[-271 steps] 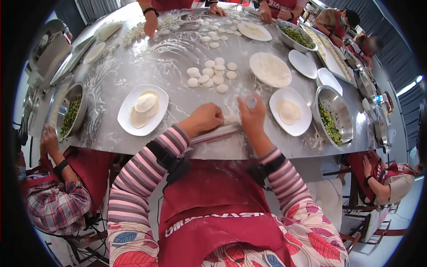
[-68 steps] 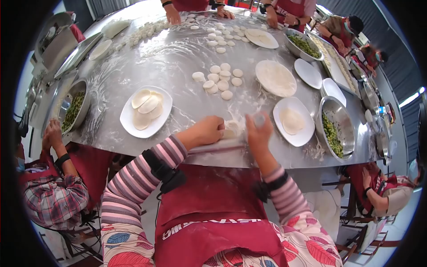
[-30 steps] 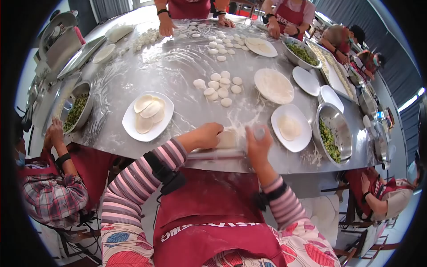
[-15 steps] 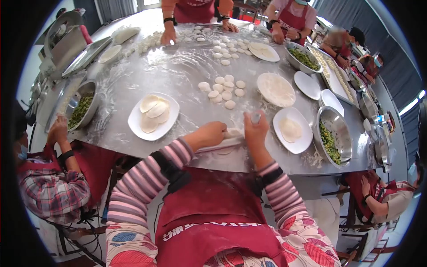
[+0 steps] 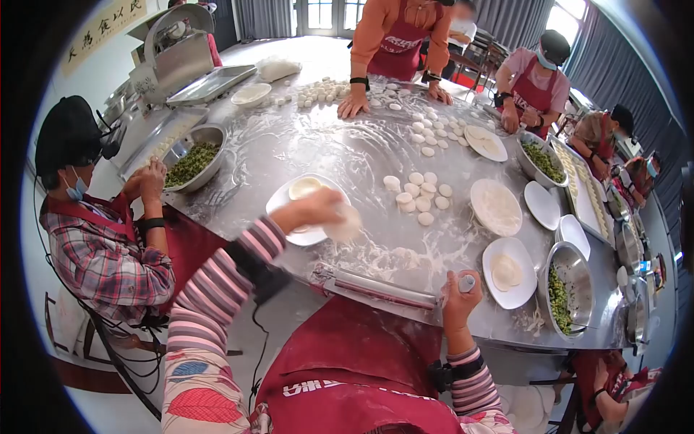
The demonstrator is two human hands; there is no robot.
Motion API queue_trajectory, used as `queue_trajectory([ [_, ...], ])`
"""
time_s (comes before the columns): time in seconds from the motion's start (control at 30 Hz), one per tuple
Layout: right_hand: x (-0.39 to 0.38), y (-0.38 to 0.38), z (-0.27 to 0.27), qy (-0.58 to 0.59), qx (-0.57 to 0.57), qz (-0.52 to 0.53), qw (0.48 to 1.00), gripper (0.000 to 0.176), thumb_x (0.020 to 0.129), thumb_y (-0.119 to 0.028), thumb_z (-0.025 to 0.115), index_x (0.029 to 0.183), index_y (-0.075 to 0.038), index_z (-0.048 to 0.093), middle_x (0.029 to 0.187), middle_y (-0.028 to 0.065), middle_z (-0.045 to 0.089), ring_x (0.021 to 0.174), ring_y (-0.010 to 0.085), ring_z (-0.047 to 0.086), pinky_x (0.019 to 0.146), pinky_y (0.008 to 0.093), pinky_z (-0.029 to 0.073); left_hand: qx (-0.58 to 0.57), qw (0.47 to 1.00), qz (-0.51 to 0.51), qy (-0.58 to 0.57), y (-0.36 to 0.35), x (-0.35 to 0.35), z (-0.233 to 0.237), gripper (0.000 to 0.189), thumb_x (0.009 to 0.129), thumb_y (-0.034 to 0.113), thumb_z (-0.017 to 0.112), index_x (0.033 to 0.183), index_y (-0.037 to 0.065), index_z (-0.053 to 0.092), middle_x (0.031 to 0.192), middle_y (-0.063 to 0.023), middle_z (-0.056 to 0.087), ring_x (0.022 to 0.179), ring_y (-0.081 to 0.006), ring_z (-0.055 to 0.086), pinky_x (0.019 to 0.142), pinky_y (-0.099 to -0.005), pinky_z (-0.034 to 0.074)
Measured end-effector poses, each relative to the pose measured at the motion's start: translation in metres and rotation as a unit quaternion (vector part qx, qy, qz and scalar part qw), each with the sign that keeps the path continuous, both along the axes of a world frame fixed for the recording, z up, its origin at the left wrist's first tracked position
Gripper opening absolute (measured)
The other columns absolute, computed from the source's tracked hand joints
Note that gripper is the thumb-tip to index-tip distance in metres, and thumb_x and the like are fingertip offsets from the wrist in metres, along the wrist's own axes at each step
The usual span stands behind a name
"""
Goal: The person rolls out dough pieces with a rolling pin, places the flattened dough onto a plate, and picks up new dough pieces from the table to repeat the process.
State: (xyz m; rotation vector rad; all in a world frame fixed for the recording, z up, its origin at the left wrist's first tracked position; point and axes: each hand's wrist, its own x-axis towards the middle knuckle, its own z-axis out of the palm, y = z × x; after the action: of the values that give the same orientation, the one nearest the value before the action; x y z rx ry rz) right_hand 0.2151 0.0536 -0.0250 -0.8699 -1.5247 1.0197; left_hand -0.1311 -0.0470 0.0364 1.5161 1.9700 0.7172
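Observation:
My left hand (image 5: 311,210), blurred by motion, pinches a thin round dough wrapper (image 5: 345,223) at the right edge of a white plate (image 5: 278,199). Another wrapper (image 5: 306,188) lies on that plate, partly hidden behind the hand. My right hand (image 5: 459,300) is closed around a rolling pin (image 5: 468,283), whose rounded end pokes out above the fist. The pin lies low along the floured front edge of the metal table (image 5: 289,137). Several small dough discs (image 5: 416,192) sit beyond my hands.
Right of my right hand are a plate with wrappers (image 5: 506,273), a flour dish (image 5: 496,207) and a steel bowl of green filling (image 5: 566,296). Another filling bowl (image 5: 195,160) stands at the left beside a seated co-worker (image 5: 108,239). More people work across the table.
My left hand has left the rolling pin and moved left to the plate, carrying a wrapper. My right hand still holds the pin. The view has tilted up and turned left.

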Motion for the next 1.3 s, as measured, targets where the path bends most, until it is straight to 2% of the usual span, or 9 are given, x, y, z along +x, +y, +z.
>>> queue_trajectory([
  [0.03, -0.001, 0.0, 0.001, 0.004, -0.006, 0.004, 1.0, 0.017, 0.075, -0.005, 0.066, 0.075, -0.004, 0.049, 0.057, 0.0007, 0.046, 0.052, 0.0082, 0.043, 0.047, 0.0235, 0.036, -0.023, 0.989, 0.028, 0.142, 0.003, -0.024, 0.004, 0.041, 0.066, 0.025, 0.07, 0.095, -0.002, 0.057, 0.092, -0.016, 0.059, 0.086, -0.0259, 0.056, 0.075, -0.0348, 0.045],
  [0.1, -0.005, 0.0, 0.002, 0.009, 0.004, 0.004, 1.0, 0.018, 0.074, -0.005, 0.067, 0.075, -0.004, 0.049, 0.056, 0.0012, 0.045, 0.051, 0.0085, 0.042, 0.047, 0.0238, 0.036, 0.005, 0.973, 0.132, 0.19, 0.005, -0.032, 0.022, 0.033, 0.066, 0.025, 0.066, 0.086, 0.001, 0.058, 0.087, -0.0177, 0.061, 0.085, -0.0311, 0.058, 0.075, -0.0366, 0.046],
  [0.3, -0.002, 0.004, 0.003, -0.029, 0.066, -0.025, 0.997, 0.02, 0.071, -0.005, 0.069, 0.072, -0.006, 0.049, 0.055, 0.0039, 0.045, 0.048, 0.011, 0.043, 0.046, 0.0259, 0.036, 0.137, 0.971, -0.05, 0.188, 0.115, 0.052, -0.028, 0.02, 0.071, 0.011, 0.059, 0.09, 0.007, 0.057, 0.089, -0.0137, 0.057, 0.086, -0.03, 0.055, 0.075, -0.0392, 0.044],
  [0.57, 0.0, 0.001, 0.002, -0.04, 0.094, -0.002, 0.995, 0.016, 0.076, 0.001, 0.063, 0.076, -0.005, 0.048, 0.06, -0.0012, 0.047, 0.049, 0.0053, 0.045, 0.044, 0.0205, 0.036, 0.201, 0.928, -0.08, 0.304, 0.154, 0.133, -0.053, 0.022, 0.069, 0.012, 0.062, 0.087, 0.003, 0.054, 0.091, -0.0143, 0.053, 0.089, -0.0316, 0.053, 0.075, -0.0408, 0.043],
  [0.67, 0.003, -0.003, 0.008, -0.044, 0.089, -0.001, 0.995, 0.016, 0.075, -0.001, 0.065, 0.076, -0.005, 0.049, 0.06, -0.0015, 0.048, 0.051, 0.0049, 0.044, 0.045, 0.0206, 0.036, 0.026, 0.984, -0.108, 0.137, 0.127, 0.137, -0.029, 0.021, 0.065, 0.013, 0.066, 0.078, 0.0, 0.054, 0.075, -0.0127, 0.057, 0.073, -0.0269, 0.057, 0.065, -0.038, 0.045],
  [0.77, -0.002, 0.005, 0.008, -0.039, 0.055, 0.012, 0.998, 0.018, 0.073, -0.003, 0.067, 0.074, -0.005, 0.049, 0.056, 0.0026, 0.047, 0.049, 0.0095, 0.045, 0.045, 0.0238, 0.036, 0.023, 0.996, -0.076, -0.049, 0.101, 0.133, -0.049, 0.022, 0.064, 0.014, 0.068, 0.076, 0.0, 0.055, 0.063, -0.0096, 0.057, 0.059, -0.0196, 0.056, 0.056, -0.0335, 0.045],
  [0.87, -0.021, 0.017, 0.038, -0.051, 0.094, 0.003, 0.994, 0.019, 0.071, -0.005, 0.069, 0.073, -0.005, 0.049, 0.053, 0.0074, 0.048, 0.046, 0.0149, 0.047, 0.044, 0.0277, 0.037, -0.031, 0.994, -0.056, -0.092, 0.08, 0.139, -0.048, 0.018, 0.066, 0.017, 0.065, 0.075, 0.002, 0.06, 0.074, -0.0149, 0.061, 0.071, -0.0284, 0.06, 0.064, -0.0361, 0.046],
  [1.23, -0.028, 0.024, 0.022, -0.087, 0.148, -0.046, 0.984, 0.017, 0.073, -0.01, 0.067, 0.077, -0.002, 0.052, 0.059, 0.0139, 0.055, 0.051, 0.0257, 0.055, 0.05, 0.034, 0.041, -0.057, 0.992, -0.113, -0.014, 0.06, 0.155, -0.043, 0.011, 0.07, 0.01, 0.06, 0.075, 0.0, 0.06, 0.069, -0.0124, 0.061, 0.068, -0.0221, 0.059, 0.063, -0.0332, 0.045],
  [1.3, -0.044, 0.041, 0.022, -0.125, 0.163, -0.076, 0.976, 0.019, 0.072, -0.01, 0.067, 0.079, -0.001, 0.053, 0.061, 0.017, 0.056, 0.053, 0.0303, 0.055, 0.051, 0.0344, 0.042, 0.042, 0.996, -0.083, 0.007, 0.072, 0.155, -0.04, 0.013, 0.07, 0.012, 0.06, 0.076, 0.0, 0.059, 0.07, -0.0133, 0.061, 0.07, -0.0225, 0.059, 0.065, -0.0335, 0.045],
])
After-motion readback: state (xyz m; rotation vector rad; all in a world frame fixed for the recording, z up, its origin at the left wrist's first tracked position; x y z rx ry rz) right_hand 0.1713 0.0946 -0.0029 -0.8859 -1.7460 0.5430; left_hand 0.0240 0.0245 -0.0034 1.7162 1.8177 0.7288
